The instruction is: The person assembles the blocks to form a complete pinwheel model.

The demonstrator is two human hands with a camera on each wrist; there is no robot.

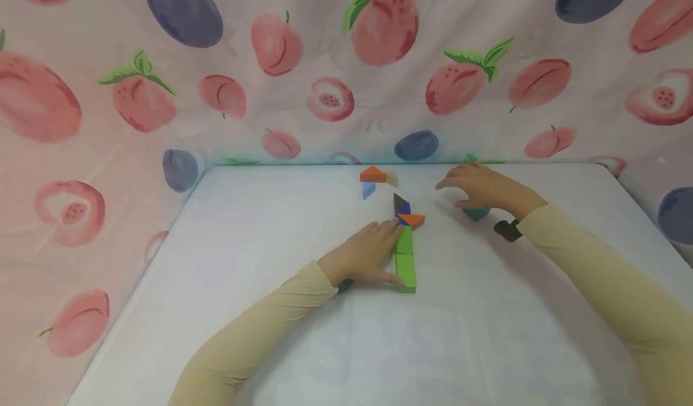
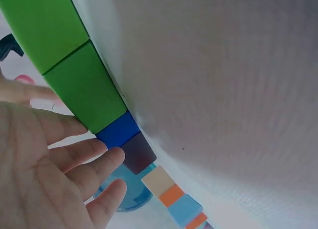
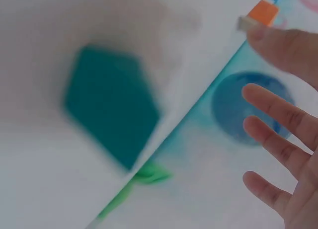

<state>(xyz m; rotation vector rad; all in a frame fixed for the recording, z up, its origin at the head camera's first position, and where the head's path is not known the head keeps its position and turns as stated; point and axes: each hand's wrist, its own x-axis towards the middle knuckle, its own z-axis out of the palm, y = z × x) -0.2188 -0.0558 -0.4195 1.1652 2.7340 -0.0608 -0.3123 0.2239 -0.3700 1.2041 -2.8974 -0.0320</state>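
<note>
Two green blocks (image 1: 405, 239) stand end to end in a line in the head view. My left hand (image 1: 368, 252) lies along their left side, fingers extended, thumb by the nearer block. In the left wrist view its fingertips (image 2: 115, 157) reach the blue block (image 2: 118, 131) and the dark block (image 2: 139, 154) beyond the green ones. An orange triangular block (image 1: 412, 220) sits by the blue and dark pieces. To the right, my right hand (image 1: 489, 186) hovers with spread fingers above a teal block (image 1: 477, 214). That teal block fills the left of the right wrist view, blurred, apart from the fingers.
Toward the table's back edge lie another orange triangular block (image 1: 372, 175), a beige block (image 1: 392, 178) and a light blue block (image 1: 369, 189). Behind the white table (image 1: 260, 225) hangs a fruit-print cloth (image 1: 379, 105), which also runs along the left and right sides.
</note>
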